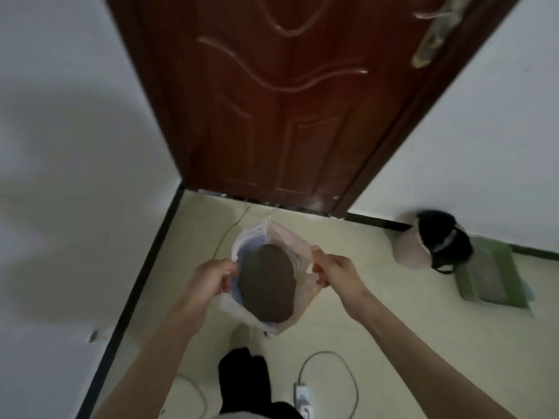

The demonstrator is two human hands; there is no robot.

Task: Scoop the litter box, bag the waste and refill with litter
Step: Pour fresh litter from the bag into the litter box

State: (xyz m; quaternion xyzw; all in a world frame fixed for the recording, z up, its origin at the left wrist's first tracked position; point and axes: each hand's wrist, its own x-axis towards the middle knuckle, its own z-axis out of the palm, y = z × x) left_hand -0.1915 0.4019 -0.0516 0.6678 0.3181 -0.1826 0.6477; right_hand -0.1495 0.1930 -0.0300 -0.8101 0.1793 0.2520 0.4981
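A translucent white plastic bag hangs open in front of me, above the floor near the door. Inside it lies a mound of dark brown litter, with a blue lining showing along the left side. My left hand pinches the bag's left rim. My right hand pinches the right rim, and together they hold the mouth spread wide. A green litter box with grey litter sits on the floor at the right, by the wall.
A dark red wooden door stands closed straight ahead. A pink bin with a black bag sits beside the litter box. White cables and a power strip lie on the pale floor near my black-socked foot. A white wall runs along the left.
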